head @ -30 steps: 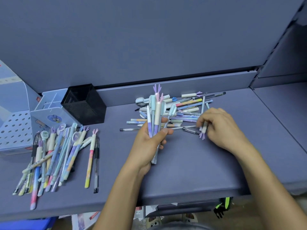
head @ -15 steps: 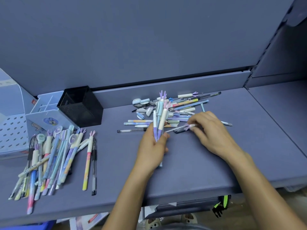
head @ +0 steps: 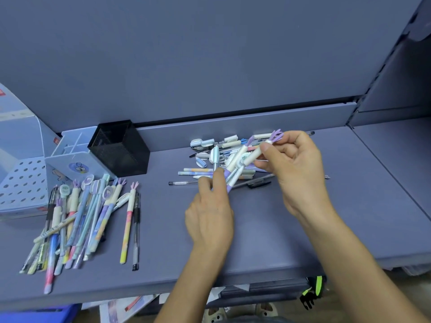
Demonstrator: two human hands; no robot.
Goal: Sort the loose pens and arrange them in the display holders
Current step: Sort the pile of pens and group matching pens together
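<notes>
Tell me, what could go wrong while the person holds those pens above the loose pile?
The left hand pinches the bundle of pens near its lower ends, so some may slip into the loose pile. The pen in the right hand, pushed in, might scatter the bundle. The sorted pens near the shelf edge could roll off.

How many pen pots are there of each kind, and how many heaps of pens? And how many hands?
Black mesh pen pot: 1
Light blue divided pen pot: 1
Light blue stand with holes: 1
Heaps of pens: 2, left heap and back heap
Hands holding pens: 2, left hand and right hand
Total: 7
</notes>
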